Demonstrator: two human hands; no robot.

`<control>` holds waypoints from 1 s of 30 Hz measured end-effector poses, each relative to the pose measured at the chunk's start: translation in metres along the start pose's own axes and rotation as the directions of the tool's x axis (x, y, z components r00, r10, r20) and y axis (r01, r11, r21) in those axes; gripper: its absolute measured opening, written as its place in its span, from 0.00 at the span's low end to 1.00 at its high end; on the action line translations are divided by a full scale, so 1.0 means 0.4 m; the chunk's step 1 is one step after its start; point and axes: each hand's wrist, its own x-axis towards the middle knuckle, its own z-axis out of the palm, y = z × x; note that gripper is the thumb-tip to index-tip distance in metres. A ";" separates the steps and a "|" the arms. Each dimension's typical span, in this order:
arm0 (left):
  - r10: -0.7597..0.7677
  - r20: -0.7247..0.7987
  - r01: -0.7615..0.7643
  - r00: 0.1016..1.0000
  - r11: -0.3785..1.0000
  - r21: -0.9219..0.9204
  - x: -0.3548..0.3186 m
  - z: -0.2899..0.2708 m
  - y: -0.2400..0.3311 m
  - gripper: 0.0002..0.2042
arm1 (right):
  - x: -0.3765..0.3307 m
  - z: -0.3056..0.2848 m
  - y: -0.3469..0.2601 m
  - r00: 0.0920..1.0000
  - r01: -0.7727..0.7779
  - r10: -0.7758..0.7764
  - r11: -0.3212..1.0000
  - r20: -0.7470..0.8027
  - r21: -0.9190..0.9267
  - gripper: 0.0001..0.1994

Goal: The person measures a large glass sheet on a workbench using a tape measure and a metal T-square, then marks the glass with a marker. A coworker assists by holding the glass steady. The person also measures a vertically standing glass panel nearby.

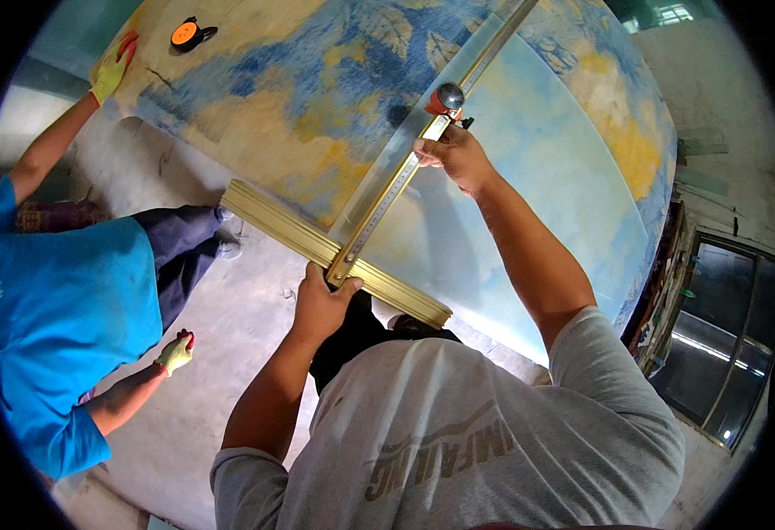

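The left hand [321, 305] gripped the T-square [387, 190] head; the right hand [453, 155] clasped the cutter [445, 102] mid-rail above, panel [529, 150] cut apparently unfinished.

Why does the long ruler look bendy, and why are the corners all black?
In the head view, the fisheye lens bends straight edges toward the rim, so the long ruler and the gold bar curve slightly; the black corners lie outside the lens circle. Light is soft daylight, with a faint shadow under the right hand. The left hand looks sharp, not blurred.
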 end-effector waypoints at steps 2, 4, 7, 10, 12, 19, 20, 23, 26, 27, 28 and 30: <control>0.011 -0.007 -0.011 1.000 1.000 -0.008 0.005 -0.013 -0.001 0.25 | 0.008 0.005 -0.006 1.000 -0.005 0.006 0.999 0.018 -0.046 0.15; -0.002 0.004 0.002 1.000 1.000 -0.006 0.009 -0.021 0.000 0.25 | 0.015 0.008 -0.017 0.999 -0.021 0.023 0.996 0.028 -0.083 0.16; 0.004 -0.008 -0.004 1.000 1.000 -0.009 0.008 -0.029 0.016 0.24 | 0.020 0.009 -0.013 0.999 -0.012 0.016 0.990 0.029 -0.143 0.16; 0.028 -0.022 -0.028 0.999 1.000 -0.002 0.015 -0.026 0.001 0.23 | 0.023 0.013 -0.019 0.999 -0.028 0.031 0.989 0.020 -0.147 0.16; 0.035 -0.029 -0.036 0.999 0.999 -0.009 0.020 -0.019 -0.012 0.24 | 0.025 0.011 -0.020 0.998 -0.056 0.059 0.985 0.013 -0.163 0.16; 0.017 -0.008 -0.017 1.000 1.000 0.013 0.016 -0.029 0.011 0.23 | 0.031 0.017 -0.012 0.998 -0.063 0.065 0.989 0.010 -0.136 0.16; 0.010 -0.003 -0.010 1.000 1.000 0.012 0.017 -0.030 0.013 0.24 | 0.032 0.018 -0.013 0.998 -0.060 0.062 0.990 0.012 -0.131 0.16; 0.009 -0.009 -0.008 1.000 1.000 0.019 0.018 -0.030 0.016 0.24 | 0.034 0.016 -0.017 0.996 -0.085 0.087 0.984 0.004 -0.156 0.16; 0.038 -0.023 -0.038 0.999 0.999 0.026 0.018 -0.029 0.015 0.24 | 0.034 0.014 -0.020 0.996 -0.082 0.084 0.985 0.005 -0.151 0.15; 0.043 -0.022 -0.042 0.999 0.999 0.025 0.020 -0.029 0.011 0.24 | 0.034 0.014 -0.022 0.996 -0.081 0.085 0.985 0.016 -0.154 0.15; 0.048 -0.020 -0.047 0.999 0.999 0.023 0.022 -0.030 0.005 0.24 | 0.034 0.015 -0.026 0.996 -0.080 0.085 0.984 0.027 -0.158 0.15; 0.015 -0.003 -0.015 1.000 1.000 0.019 0.021 -0.033 0.011 0.24 | 0.027 0.018 -0.031 0.994 -0.097 0.103 0.986 0.038 -0.139 0.15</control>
